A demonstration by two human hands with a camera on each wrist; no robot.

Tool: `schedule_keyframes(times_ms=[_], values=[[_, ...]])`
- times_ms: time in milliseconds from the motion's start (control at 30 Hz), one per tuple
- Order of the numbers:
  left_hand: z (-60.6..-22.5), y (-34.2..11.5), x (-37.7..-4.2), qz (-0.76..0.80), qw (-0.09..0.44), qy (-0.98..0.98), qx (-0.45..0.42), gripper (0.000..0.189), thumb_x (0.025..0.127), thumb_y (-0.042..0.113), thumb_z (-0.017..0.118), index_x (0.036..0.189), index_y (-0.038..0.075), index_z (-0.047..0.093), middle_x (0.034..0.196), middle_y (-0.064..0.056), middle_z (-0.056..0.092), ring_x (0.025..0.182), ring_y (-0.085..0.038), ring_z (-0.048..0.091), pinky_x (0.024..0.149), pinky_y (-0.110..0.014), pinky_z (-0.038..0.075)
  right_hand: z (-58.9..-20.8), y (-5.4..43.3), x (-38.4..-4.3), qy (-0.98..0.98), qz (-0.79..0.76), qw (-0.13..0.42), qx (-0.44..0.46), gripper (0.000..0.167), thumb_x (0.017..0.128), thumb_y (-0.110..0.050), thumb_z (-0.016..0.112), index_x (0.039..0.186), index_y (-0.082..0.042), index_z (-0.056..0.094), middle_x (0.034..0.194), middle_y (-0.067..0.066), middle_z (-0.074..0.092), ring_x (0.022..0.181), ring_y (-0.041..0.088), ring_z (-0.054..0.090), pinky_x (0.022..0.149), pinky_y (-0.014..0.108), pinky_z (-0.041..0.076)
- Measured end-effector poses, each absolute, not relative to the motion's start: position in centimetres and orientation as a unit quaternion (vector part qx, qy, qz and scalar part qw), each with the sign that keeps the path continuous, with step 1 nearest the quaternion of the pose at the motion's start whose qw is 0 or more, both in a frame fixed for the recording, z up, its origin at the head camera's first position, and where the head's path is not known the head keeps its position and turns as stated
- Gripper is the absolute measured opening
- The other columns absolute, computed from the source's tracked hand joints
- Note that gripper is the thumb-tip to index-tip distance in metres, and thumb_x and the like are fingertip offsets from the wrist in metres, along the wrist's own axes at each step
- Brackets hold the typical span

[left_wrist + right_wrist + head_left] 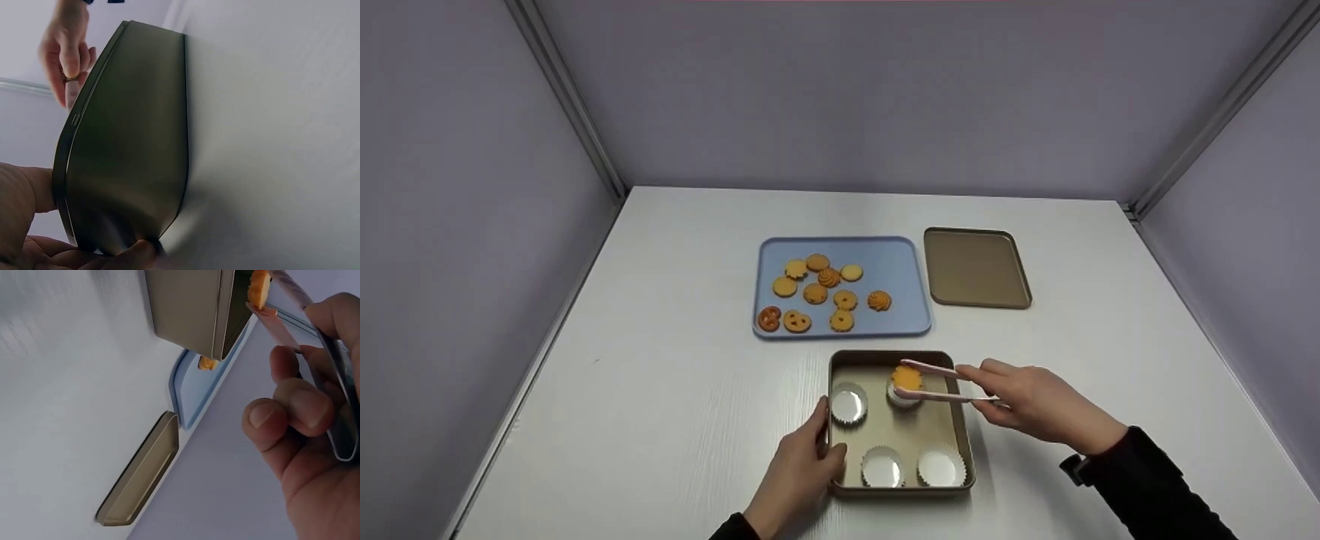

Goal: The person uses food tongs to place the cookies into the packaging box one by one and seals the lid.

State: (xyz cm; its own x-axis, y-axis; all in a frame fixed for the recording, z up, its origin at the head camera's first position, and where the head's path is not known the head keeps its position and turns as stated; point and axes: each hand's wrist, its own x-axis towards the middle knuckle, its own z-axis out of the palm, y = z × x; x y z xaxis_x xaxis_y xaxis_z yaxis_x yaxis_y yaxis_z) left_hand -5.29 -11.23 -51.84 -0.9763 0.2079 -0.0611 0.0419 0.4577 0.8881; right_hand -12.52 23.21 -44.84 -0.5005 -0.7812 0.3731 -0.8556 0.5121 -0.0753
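Note:
My right hand [1024, 397] holds pink-tipped tongs [937, 395], also seen in the right wrist view. Between the tong tips is an orange scalloped cookie [907, 377], over a white paper cup [901, 397] in the upper part of a deep bronze tin [896, 493]. My left hand [799, 465] grips the tin's left wall, thumb at the rim, as the left wrist view shows from the side. Other white paper cups stand in the tin: one at the left [849, 405] and two along the near side, a middle cup [883, 467] and a right cup [941, 466].
Behind the tin lies a blue tray [904, 262] bearing several cookies, among them a swirl cookie [879, 301] and a pretzel-shaped one [769, 319]. A shallow bronze lid [976, 268] rests to its right. Purple-grey panels surround the white table [660, 322].

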Motion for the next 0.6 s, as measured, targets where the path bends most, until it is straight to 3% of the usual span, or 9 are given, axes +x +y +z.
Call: schedule_keyframes(times_ms=[167,367,600], values=[[-51.9,-11.2,-5.2,0.509,0.073,0.854,0.075,0.073,0.094,0.013,0.066,0.156,-0.007,0.033,0.153,-0.025,0.046,0.139,-0.035,0.047,0.113,-0.051,0.041,-44.8,22.6,-12.5,-0.869,0.077,0.159,0.463,0.043,0.077,-0.009,0.078,0.119,-0.007,0.068,0.077,-0.007,0.048,0.050,0.000,0.034,0.044,0.017,0.034],[-52.0,-11.1,-5.2,0.500,0.078,0.859,0.077,0.074,0.094,0.015,0.067,0.157,-0.006,0.032,0.152,-0.025,0.047,0.124,-0.025,0.055,0.107,-0.049,0.047,-45.1,22.1,-12.5,-0.881,0.051,0.140,0.449,0.041,0.079,-0.013,0.079,0.118,-0.007,0.069,0.077,-0.005,0.049,0.049,0.003,0.037,0.043,0.021,0.035],[-51.9,-11.2,-5.3,0.496,0.079,0.861,0.077,0.074,0.094,0.014,0.066,0.157,-0.006,0.031,0.153,-0.025,0.047,0.132,-0.029,0.053,0.110,-0.049,0.044,-45.2,21.7,-12.5,-0.893,0.031,0.106,0.436,0.038,0.082,-0.014,0.076,0.119,-0.005,0.070,0.077,-0.004,0.050,0.050,0.004,0.036,0.044,0.021,0.035]])
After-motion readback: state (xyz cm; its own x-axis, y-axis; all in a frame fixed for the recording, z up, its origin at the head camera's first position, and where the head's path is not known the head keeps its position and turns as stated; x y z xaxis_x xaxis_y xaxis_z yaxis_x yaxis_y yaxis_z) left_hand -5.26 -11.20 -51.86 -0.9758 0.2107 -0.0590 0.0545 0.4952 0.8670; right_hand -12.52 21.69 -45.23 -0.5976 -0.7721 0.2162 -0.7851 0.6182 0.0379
